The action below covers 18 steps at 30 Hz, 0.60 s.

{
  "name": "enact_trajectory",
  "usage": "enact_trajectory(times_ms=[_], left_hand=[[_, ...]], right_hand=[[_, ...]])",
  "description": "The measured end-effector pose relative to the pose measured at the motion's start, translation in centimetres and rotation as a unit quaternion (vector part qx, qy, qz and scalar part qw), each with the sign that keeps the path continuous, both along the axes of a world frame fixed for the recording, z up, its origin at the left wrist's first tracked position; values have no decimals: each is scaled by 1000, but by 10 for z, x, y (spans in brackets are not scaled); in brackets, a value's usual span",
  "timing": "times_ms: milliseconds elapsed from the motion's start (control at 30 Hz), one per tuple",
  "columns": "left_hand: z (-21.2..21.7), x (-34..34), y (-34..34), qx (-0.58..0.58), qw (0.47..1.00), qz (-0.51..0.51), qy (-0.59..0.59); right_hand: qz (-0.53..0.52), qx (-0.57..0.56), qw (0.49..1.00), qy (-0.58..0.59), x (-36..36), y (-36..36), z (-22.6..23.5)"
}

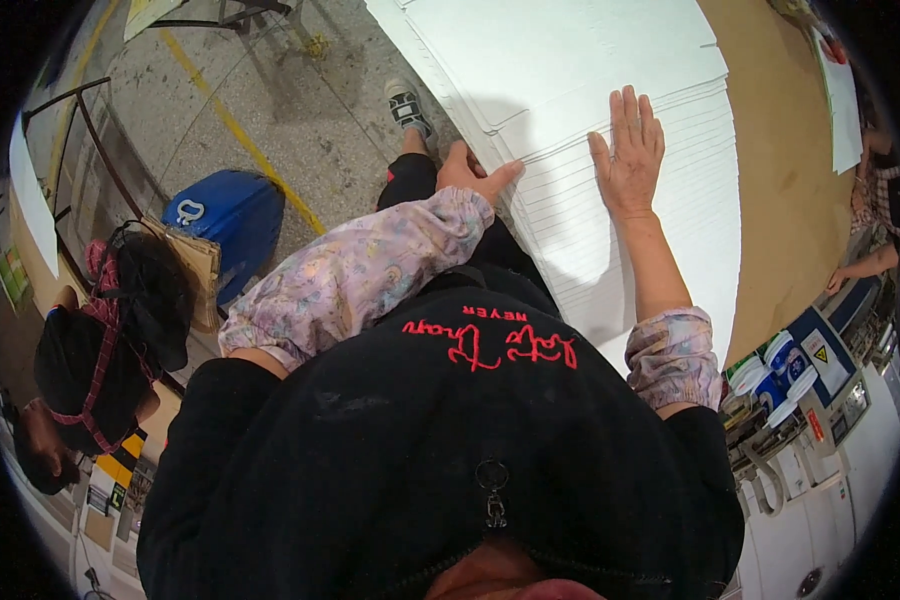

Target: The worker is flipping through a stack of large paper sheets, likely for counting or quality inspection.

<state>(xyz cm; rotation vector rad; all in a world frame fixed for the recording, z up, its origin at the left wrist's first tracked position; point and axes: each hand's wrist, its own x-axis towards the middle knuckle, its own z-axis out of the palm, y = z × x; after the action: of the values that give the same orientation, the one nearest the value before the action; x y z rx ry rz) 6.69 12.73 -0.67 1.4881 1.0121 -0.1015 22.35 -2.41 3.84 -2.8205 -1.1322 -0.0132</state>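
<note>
A fanned stack of large white sheets [580, 235] lies in front of me, the edges overlapping like steps. My right hand [630, 160] rests palm down on the stepped edges, fingers stretched out and thumb apart. At the stack's left edge, my left hand [473, 178] is closed on the sheets, with its thumb over the top and its other fingers along the side, partly hidden. Both my forearms wear patterned light sleeve covers [355, 265].
A brown board surface [780, 170] extends right of the stack. White and blue containers [775, 378] stand at the lower right. On the left are a blue bin [228, 225] and a person in dark clothes [95, 370]. Another person's hand [838, 280] shows at far right.
</note>
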Motion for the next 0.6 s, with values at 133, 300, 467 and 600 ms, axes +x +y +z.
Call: enact_trajectory(times_ms=[133,300,467,600], left_hand=[[8,3,3,31,999,-37,-23],[20,9,6,52,996,-74,16],[16,9,1,53,997,-56,-17],[8,7,0,87,994,-60,-39]], right_hand=[[-15,-15,1000,8,0,0,-1],[-24,-13,999,35,0,2,1],[-22,-19,999,24,0,2,4],[-29,-90,996,0,2,11,10]])
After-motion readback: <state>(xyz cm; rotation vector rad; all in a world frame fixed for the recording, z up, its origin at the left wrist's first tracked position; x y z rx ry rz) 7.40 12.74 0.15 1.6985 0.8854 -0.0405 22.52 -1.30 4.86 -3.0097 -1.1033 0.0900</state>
